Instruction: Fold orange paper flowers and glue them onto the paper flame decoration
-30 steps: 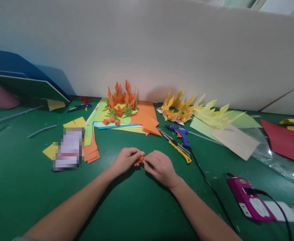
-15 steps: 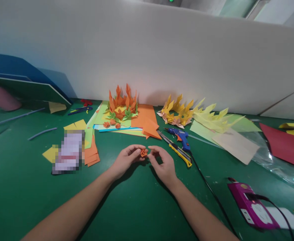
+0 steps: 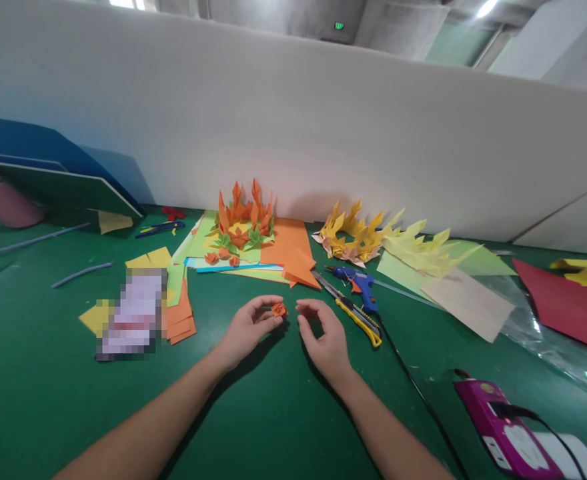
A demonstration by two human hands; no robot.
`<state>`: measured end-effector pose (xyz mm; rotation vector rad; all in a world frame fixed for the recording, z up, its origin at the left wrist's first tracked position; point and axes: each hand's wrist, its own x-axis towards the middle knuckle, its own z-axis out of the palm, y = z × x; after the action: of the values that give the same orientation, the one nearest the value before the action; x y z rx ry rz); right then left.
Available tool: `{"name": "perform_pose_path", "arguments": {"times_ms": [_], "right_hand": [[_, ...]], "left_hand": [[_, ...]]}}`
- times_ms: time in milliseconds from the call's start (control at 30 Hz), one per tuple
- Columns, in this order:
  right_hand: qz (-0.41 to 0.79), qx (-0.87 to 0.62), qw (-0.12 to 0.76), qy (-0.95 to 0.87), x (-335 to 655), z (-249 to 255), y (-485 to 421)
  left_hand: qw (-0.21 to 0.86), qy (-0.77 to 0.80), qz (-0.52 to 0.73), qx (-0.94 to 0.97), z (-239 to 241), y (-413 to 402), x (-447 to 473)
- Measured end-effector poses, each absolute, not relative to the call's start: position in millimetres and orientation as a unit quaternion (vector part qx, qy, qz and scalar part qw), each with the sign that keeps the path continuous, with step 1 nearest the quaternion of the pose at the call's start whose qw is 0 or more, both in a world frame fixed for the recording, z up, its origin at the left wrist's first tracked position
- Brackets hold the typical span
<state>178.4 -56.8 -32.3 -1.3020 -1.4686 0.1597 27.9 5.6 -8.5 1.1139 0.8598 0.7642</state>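
A small orange paper rose [image 3: 279,310] is pinched between the thumb and fingers of my left hand [image 3: 251,328], just above the green table. To its right, my right hand [image 3: 326,339] curves with thumb and fingertips apart and nothing between them. A short gap separates it from the rose. Beyond my hands stands an orange paper crown [image 3: 246,217] with green leaves, and several orange paper roses [image 3: 223,256] lie at its front. A yellow-handled utility knife [image 3: 356,317] and a blue glue gun [image 3: 358,283] lie right of my right hand.
A yellow paper crown [image 3: 352,233] and a pale yellow spiky strip [image 3: 426,245] are at the back right. Orange sheets [image 3: 179,323] lie beside a blurred-out object [image 3: 136,313] on the left. A black cord runs near a magenta power box [image 3: 506,427].
My right hand has drawn back from the rose, widening the gap. My left hand has tilted the rose and shifted slightly left. The camera view has tipped upward a little.
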Motion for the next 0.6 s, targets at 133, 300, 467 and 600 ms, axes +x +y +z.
{"name": "perform_pose_path", "arguments": {"times_ms": [133,300,467,600], "right_hand": [[-0.005,-0.603,0.463,-0.65,187.8,-35.0,-48.7],[-0.06,-0.628,0.372,-0.68,198.0,-36.1,-26.7],[-0.059,-0.636,0.342,-0.69,203.1,-40.5,-8.1],[-0.014,-0.67,0.294,-0.681,202.9,-39.1,-7.9]], "left_hand": [[0.614,0.418,0.381,0.55,0.5,13.0,23.7],[0.592,0.437,0.4,0.546,5.9,27.9,17.7],[0.527,0.45,0.423,0.584,-0.1,48.9,13.1],[0.336,0.44,0.406,0.727,-4.2,69.1,15.5]]}}
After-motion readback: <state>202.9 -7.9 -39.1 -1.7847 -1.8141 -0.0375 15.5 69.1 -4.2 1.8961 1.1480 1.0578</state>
